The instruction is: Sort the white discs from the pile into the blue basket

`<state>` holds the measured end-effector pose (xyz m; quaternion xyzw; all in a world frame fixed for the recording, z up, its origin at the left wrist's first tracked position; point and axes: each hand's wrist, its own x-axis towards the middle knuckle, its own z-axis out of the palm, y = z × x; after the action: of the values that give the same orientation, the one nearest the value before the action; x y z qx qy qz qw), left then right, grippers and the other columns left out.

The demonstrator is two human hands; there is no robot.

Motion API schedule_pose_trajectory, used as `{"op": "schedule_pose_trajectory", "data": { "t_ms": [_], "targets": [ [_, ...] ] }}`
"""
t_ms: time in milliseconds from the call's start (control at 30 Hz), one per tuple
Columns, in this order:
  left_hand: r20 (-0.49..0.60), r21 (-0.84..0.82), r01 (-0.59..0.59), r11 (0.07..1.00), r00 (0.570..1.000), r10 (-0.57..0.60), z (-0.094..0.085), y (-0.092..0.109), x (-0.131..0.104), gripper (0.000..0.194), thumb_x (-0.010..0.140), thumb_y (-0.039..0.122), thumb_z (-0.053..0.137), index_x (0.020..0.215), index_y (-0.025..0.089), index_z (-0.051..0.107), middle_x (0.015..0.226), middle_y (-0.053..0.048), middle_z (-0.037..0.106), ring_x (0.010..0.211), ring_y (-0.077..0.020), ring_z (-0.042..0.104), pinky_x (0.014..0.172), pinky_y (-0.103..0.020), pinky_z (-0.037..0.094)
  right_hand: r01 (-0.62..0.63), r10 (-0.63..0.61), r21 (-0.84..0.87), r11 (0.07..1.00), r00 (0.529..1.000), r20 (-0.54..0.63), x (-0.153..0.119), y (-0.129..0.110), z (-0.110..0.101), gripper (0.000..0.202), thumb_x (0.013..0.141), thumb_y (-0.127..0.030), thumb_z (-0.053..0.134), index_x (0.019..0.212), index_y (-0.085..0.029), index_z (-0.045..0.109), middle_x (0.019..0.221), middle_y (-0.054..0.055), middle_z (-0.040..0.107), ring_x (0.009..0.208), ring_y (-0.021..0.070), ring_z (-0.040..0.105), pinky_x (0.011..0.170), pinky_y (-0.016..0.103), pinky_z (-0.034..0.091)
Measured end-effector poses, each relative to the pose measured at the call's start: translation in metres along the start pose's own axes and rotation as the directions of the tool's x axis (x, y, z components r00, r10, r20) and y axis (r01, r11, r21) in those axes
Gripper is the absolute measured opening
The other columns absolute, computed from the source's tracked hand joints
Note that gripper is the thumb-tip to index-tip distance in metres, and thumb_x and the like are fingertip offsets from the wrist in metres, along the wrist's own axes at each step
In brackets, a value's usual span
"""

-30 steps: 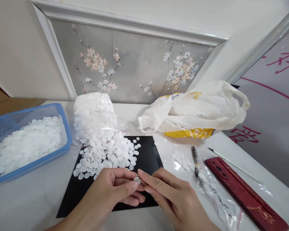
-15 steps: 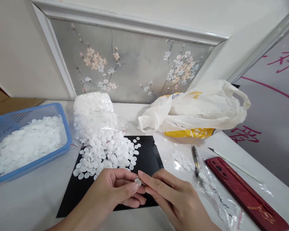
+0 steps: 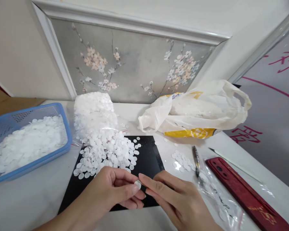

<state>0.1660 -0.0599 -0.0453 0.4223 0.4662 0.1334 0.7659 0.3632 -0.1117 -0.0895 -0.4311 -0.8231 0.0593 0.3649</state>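
My left hand [image 3: 110, 192] pinches a small white round disc [image 3: 137, 183] between thumb and fingers, low over the black mat [image 3: 149, 157]. The index fingertip of my right hand [image 3: 178, 202] touches the same disc from the right. Just beyond my hands, a heap of loose white discs [image 3: 108, 150] spills onto the mat from a clear bag of discs [image 3: 93, 109]. A few more discs [image 3: 181, 160] lie on the white table to the right of the mat.
A blue basket [image 3: 62, 118] filled with white discs stands at the left. A white and yellow plastic bag [image 3: 197, 112] lies at the back right. A pen-like tool [image 3: 195, 159], a clear sleeve [image 3: 221, 202] and a dark red phone [image 3: 245, 195] lie at the right.
Both hands have stayed together on the disc and slid slightly lower in view. Nothing else has moved.
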Motion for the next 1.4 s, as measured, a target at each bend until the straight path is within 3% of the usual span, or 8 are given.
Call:
{"op": "schedule_pose_trajectory", "data": {
  "t_ms": [200,333,667,1100,1400],
  "targets": [
    [-0.012,-0.114,-0.037,0.993,0.999,0.036,-0.004,-0.013,0.008,0.028,0.075,0.036,0.073,0.087,0.011,0.071,0.089,-0.013,0.071,0.08,-0.0178,0.07,0.07,-0.013,0.058,-0.079,0.08,0.078,0.994,0.997,-0.011,0.002,0.001,-0.001,0.031,0.095,-0.016,0.048,0.122,-0.017,0.062,0.079,0.004,0.056,0.06,0.0049,0.054,0.053,0.013,0.045],
    [-0.026,-0.167,-0.032,0.985,0.999,0.028,-0.005,-0.014,0.009,0.03,0.073,0.036,0.075,0.089,0.011,0.07,0.088,-0.013,0.071,0.079,-0.0199,0.07,0.07,-0.016,0.06,-0.061,0.063,0.088,0.994,0.998,-0.014,0.003,0.002,-0.002,0.031,0.094,-0.015,0.049,0.122,-0.017,0.062,0.079,0.004,0.055,0.058,0.0044,0.052,0.051,0.013,0.044],
    [0.04,-0.085,-0.016,0.996,0.999,0.019,-0.005,-0.011,0.007,0.026,0.075,0.033,0.071,0.086,0.01,0.072,0.086,-0.012,0.071,0.076,-0.0161,0.07,0.063,-0.008,0.055,-0.052,0.047,0.089,0.995,0.998,0.053,-0.002,0.001,0.003,0.031,0.096,-0.017,0.048,0.123,-0.016,0.063,0.081,0.005,0.058,0.062,0.0052,0.056,0.055,0.013,0.048],
    [0.057,-0.038,0.012,0.999,0.998,-0.009,-0.005,-0.007,0.002,0.022,0.078,0.033,0.068,0.085,0.012,0.071,0.084,-0.011,0.071,0.078,-0.016,0.07,0.066,-0.01,0.056,-0.007,0.004,0.112,0.994,1.0,0.021,0.001,0.0,0.004,0.029,0.094,-0.015,0.05,0.118,-0.012,0.065,0.076,0.005,0.056,0.059,0.006,0.053,0.051,0.014,0.044],
    [0.083,0.043,0.04,0.998,0.996,-0.043,-0.006,0.005,-0.003,0.022,0.08,0.032,0.065,0.085,0.011,0.07,0.084,-0.011,0.071,0.075,-0.0142,0.069,0.067,-0.011,0.056,0.04,-0.045,0.044,0.998,0.994,0.101,-0.006,0.005,0.0,0.037,0.092,-0.012,0.054,0.129,-0.018,0.056,0.08,0.003,0.055,0.064,0.0065,0.051,0.056,0.016,0.042]
  ]
}}
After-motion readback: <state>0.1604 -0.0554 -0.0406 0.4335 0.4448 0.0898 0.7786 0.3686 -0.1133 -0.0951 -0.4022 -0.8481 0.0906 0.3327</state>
